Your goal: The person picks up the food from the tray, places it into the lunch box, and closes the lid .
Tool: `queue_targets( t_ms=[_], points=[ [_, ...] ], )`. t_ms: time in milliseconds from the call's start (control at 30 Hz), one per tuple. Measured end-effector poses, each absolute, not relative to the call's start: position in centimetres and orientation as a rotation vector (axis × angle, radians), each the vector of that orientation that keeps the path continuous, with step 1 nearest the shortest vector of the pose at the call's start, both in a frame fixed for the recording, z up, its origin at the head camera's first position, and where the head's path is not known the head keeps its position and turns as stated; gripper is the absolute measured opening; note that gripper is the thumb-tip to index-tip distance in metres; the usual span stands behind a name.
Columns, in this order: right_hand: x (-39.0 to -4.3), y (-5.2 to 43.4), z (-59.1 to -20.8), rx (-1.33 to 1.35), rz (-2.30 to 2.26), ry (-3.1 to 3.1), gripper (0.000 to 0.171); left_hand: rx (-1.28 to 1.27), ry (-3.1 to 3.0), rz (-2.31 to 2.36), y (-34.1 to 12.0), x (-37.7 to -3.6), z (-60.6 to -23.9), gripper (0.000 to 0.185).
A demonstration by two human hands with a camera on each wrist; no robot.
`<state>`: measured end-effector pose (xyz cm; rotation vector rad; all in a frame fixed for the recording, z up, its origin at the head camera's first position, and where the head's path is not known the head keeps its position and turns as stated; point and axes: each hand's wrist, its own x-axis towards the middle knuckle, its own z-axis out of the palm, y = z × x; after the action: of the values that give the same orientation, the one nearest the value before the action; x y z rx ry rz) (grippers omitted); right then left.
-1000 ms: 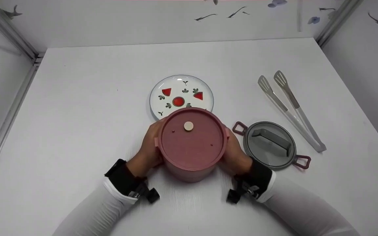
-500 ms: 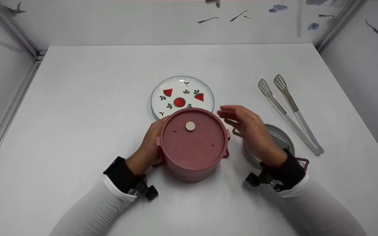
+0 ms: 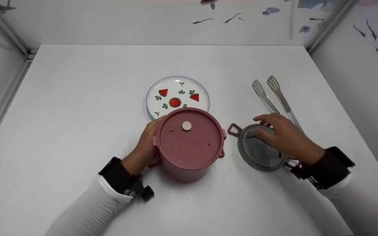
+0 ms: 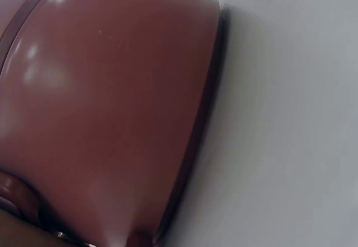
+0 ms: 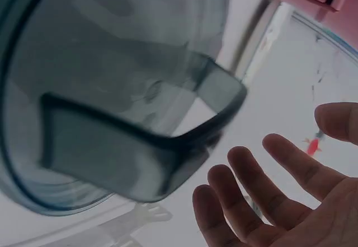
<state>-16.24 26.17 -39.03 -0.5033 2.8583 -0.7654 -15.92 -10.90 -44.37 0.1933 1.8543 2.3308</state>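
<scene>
A dusky pink pot (image 3: 185, 173) stands upright on the white table, covered by a pink lid (image 3: 192, 149) with a cream knob and side clips. My left hand (image 3: 146, 142) holds the pot's left side, by its dark red handle; some fingers are hidden behind it. To the right lies a round clear grey lid (image 3: 256, 154) with a raised strap handle (image 5: 151, 152); dark red loops stick out at both sides. My right hand (image 3: 285, 136) hovers over this lid, its fingers (image 5: 268, 196) apart from the strap handle in the right wrist view.
A white plate (image 3: 156, 101) with watermelon pictures sits behind the pot, partly hidden by it. Tongs (image 3: 282, 96) with slotted ends lie at the right, partly under my right hand in the head view. White walls stand around the table.
My right hand has let go of the pot's right side and moved right, over the grey lid. The left hand stays on the pot.
</scene>
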Motion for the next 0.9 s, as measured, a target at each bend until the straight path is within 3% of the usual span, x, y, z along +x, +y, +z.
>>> queue_targets(
  t_ms=[267,600,900],
  points=[
    [-16.0,27.5,-41.0,-0.319,-0.633,2.724,0.046,0.249,1.868,2.316,-11.0,-15.5,-44.6,0.042],
    [-16.2,27.3,-41.7,-0.409,-0.654,2.768,0.033,0.305,1.892,2.331,-10.8,-15.8,-44.8,0.041],
    [-17.3,24.8,-38.1,-0.491,-0.767,3.172,0.029,0.24,1.826,2.358,-10.7,-16.0,-44.3,0.041]
  ],
)
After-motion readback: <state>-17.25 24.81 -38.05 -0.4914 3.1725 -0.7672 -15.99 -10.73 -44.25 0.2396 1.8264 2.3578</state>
